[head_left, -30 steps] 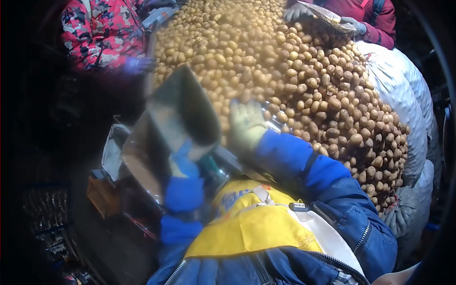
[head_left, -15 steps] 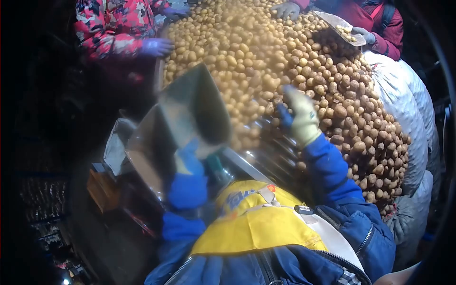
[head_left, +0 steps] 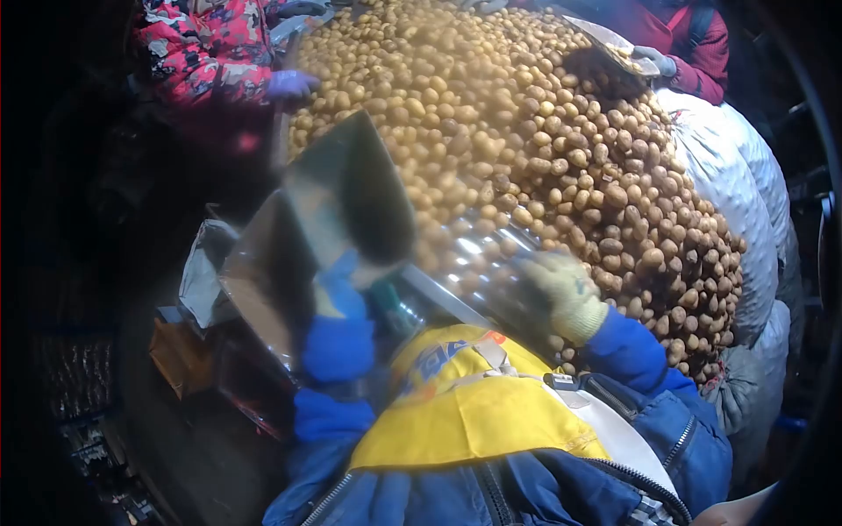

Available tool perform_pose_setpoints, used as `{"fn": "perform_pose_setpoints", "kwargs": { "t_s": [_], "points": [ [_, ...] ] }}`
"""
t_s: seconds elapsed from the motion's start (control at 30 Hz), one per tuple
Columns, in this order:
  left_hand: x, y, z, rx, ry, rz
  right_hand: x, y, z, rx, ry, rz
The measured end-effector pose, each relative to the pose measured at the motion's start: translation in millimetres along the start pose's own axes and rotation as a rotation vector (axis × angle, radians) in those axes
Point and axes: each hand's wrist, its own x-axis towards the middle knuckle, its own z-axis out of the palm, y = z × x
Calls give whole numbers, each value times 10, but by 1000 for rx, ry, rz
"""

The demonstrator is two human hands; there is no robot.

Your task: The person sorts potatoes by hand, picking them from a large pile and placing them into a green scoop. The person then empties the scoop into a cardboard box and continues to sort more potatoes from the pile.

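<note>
My left hand, in a blue and cream glove, is at the lower end of a grey metal scoop; its fingers are blurred and partly hidden. The scoop's wide mouth faces the pile of potatoes, and no potatoes show inside it. Lower right of the scoop, my right hand wears a cream glove with its back upward. It rests over a shiny ribbed metal surface at the pile's near edge, with its fingertips smeared by motion and a few potatoes beside them.
White sacks stand along the right. At the upper left is a person in a pink patterned jacket; another in red holds a scoop at the upper right. A brown box and a white bag lie at left.
My right hand has come down and nearer to my body, from the potatoes onto the ribbed metal. The scoop and my left hand are almost where they were.
</note>
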Motion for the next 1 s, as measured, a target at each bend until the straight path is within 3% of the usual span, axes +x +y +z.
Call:
{"fn": "perform_pose_setpoints", "kwargs": {
  "t_s": [0.13, 0.23, 0.37, 0.43, 0.47, 0.53, 0.6, 0.7, 0.83, 0.9, 1.0],
  "points": [
    [26, -6, 10, 8, -37, 9, -413, -213, -231, -435, -59, 251],
    [43, -14, 1, 10, -50, 15, -430, -39, 141, -696, -18, 239],
    [90, -54, -19, 19, -69, 34, 145, 98, 436, -633, 143, 195],
    [114, -65, -39, 23, -73, 45, 565, -125, 385, -297, 139, 211],
    [121, -72, -35, 23, -78, 49, 843, -241, 296, -218, 4, 222],
    [117, -75, -35, 23, -82, 54, 1094, -400, 317, -188, -22, 95],
    [124, -80, -34, 21, -86, 54, 1071, -547, 567, -273, 195, -186],
    [117, -73, -49, 30, -87, 57, 959, -642, 599, -155, 280, -269],
    [117, -101, -58, 19, -92, 64, 448, -364, 351, -130, 151, 73],
    [117, -106, -65, 7, -94, 72, 173, -111, 349, -262, 208, 239],
    [84, -73, -32, 21, -106, 60, 143, 28, 429, -383, 202, 235]
  ]
}}
